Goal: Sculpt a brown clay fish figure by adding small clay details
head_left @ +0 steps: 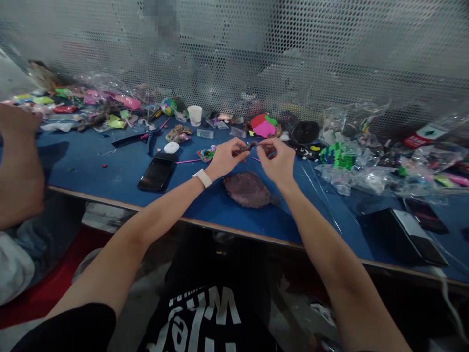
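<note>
Between my two hands, a thin dark brownish strip [251, 145] of what looks like soft clay is pinched at both ends and arches up in the middle. My left hand [227, 157], with a white band at its wrist, is closed on the strip's left end. The right end sits in the fingertips of my right hand [277, 159]. Just below the hands, a flat, leaf-shaped brown clay piece [247, 189] lies on the blue table [205, 210], its narrow tail pointing right. A pink stick [188, 161] lies left of my left hand.
A black phone [157, 172] and a white round object [171, 147] lie to the left. Farther back are a paper cup [195, 115], colourful clay lumps and plastic wrappers along a perforated metal panel. A dark box-like stand [394, 234] is at right. Another person's arm [20, 166] rests at far left.
</note>
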A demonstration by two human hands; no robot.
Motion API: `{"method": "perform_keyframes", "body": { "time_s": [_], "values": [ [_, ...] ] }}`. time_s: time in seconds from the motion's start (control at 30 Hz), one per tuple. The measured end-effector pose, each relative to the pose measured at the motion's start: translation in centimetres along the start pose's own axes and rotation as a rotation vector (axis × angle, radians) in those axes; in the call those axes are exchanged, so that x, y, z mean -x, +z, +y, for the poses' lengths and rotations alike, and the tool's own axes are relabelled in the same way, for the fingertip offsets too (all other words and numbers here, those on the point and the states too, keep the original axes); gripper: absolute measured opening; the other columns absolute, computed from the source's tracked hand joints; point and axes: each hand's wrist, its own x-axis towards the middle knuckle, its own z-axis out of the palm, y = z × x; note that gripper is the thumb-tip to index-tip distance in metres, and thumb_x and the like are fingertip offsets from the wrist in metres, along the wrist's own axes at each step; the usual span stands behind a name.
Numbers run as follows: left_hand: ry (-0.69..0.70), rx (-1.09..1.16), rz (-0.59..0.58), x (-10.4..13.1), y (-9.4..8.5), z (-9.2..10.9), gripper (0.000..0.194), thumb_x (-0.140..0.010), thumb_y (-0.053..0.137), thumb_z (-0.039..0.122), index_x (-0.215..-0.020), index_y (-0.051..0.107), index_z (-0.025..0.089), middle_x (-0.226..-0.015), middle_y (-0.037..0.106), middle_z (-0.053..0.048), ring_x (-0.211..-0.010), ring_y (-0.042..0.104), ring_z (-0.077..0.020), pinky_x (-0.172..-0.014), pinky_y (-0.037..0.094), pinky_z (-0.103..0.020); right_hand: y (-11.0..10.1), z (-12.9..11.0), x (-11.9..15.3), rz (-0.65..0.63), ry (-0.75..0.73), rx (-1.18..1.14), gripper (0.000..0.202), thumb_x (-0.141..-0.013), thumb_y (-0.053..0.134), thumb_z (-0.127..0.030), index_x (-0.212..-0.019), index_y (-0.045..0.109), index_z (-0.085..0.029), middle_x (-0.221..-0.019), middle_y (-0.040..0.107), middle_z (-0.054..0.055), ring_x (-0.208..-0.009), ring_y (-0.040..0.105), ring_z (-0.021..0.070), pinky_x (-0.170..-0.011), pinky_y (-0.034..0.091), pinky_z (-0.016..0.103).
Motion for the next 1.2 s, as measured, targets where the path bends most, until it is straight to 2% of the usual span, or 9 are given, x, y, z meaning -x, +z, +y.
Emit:
{"method": "perform_keyframes", "body": {
  "time_s": [0.17,0.33,0.57,0.67,0.77,0.83,0.93,1.03,1.2],
  "values": [
    [0.104,-0.006,0.040,0.0,0.4,-0.4,0.021,-0.105,0.070,0.019,-0.126,0.071,0.020,-0.128,0.086,-0.012,-0.122,0.085,-0.0245,-0.103,0.071,-0.037,0.4,-1.0,0.6,-0.102,-0.096,-0.017,0.030,-0.103,0.076,-0.046,-0.122,0.083,-0.024,-0.111,0.088,0.011,-0.085,0.080,0.0283,-0.077,0.070,0.044],
    [0.140,0.050,0.036,-0.1,0.2,-0.6,0.028,-0.106,0.075,0.029,-0.132,0.069,0.020,-0.135,0.084,-0.014,-0.127,0.084,-0.0251,-0.107,0.071,-0.037,0.1,-0.9,0.5,-0.124,-0.131,-0.031,0.033,-0.107,0.071,-0.045,-0.131,0.085,-0.026,-0.122,0.087,0.012,-0.084,0.081,0.0277,-0.060,0.064,0.040],
    [0.154,0.050,0.055,-0.4,0.0,-1.3,0.038,-0.108,0.080,0.049,-0.130,0.069,0.020,-0.132,0.083,-0.014,-0.124,0.083,-0.0243,-0.099,0.071,-0.033,-0.1,-0.7,0.3,-0.181,-0.152,-0.126,0.030,-0.107,0.070,-0.036,-0.131,0.088,-0.028,-0.123,0.086,0.011,-0.089,0.082,0.0275,-0.061,0.065,0.040],
    [0.165,0.058,0.070,-0.6,-0.2,-1.4,0.025,-0.110,0.076,0.036,-0.128,0.070,0.020,-0.127,0.084,-0.012,-0.114,0.086,-0.0214,-0.095,0.071,-0.032,0.1,-0.8,0.4,-0.209,-0.158,-0.143,0.024,-0.107,0.071,-0.037,-0.123,0.087,-0.028,-0.119,0.085,0.009,-0.089,0.081,0.0266,-0.062,0.064,0.039],
    [0.174,0.065,0.050,-0.6,-0.3,-1.2,0.017,-0.110,0.071,0.023,-0.127,0.073,0.020,-0.123,0.086,-0.010,-0.104,0.086,-0.0187,-0.095,0.072,-0.033,0.3,-0.6,0.4,-0.098,-0.085,-0.106,0.019,-0.107,0.078,-0.047,-0.107,0.080,-0.028,-0.108,0.083,0.008,-0.085,0.080,0.0255,-0.060,0.062,0.037],
    [0.170,0.076,0.019,-0.5,-0.3,-0.9,0.019,-0.108,0.072,0.021,-0.127,0.075,0.020,-0.122,0.087,-0.010,-0.104,0.087,-0.0190,-0.098,0.073,-0.034,0.3,-0.4,0.3,-0.043,-0.014,-0.123,0.032,-0.103,0.084,-0.058,-0.114,0.076,-0.029,-0.114,0.083,0.010,-0.085,0.080,0.0260,-0.060,0.062,0.038],
    [0.166,0.103,-0.035,-0.3,-0.2,-0.6,0.020,-0.106,0.074,0.017,-0.125,0.078,0.019,-0.118,0.089,-0.008,-0.106,0.088,-0.0201,-0.100,0.073,-0.036,0.3,0.0,0.1,-0.111,0.007,-0.158,0.046,-0.100,0.085,-0.064,-0.128,0.079,-0.029,-0.125,0.086,0.012,-0.090,0.082,0.0285,-0.062,0.063,0.039],
    [0.138,0.083,-0.069,-0.2,-0.1,-0.4,0.015,-0.106,0.075,0.018,-0.121,0.079,0.019,-0.108,0.090,-0.007,-0.098,0.089,-0.0199,-0.096,0.073,-0.036,0.3,0.3,-0.1,-0.171,-0.025,-0.148,0.029,-0.105,0.080,-0.053,-0.115,0.087,-0.026,-0.112,0.089,0.010,-0.090,0.082,0.0281,-0.070,0.066,0.040],
    [0.090,0.035,-0.048,-0.5,-0.1,-0.3,0.005,-0.108,0.078,0.026,-0.110,0.077,0.021,-0.091,0.086,-0.004,-0.084,0.087,-0.0208,-0.084,0.073,-0.037,0.2,1.0,-0.6,-0.141,-0.025,-0.080,0.016,-0.103,0.076,-0.036,-0.105,0.089,-0.026,-0.105,0.091,0.008,-0.087,0.081,0.0274,-0.079,0.068,0.044]
  ]
}}
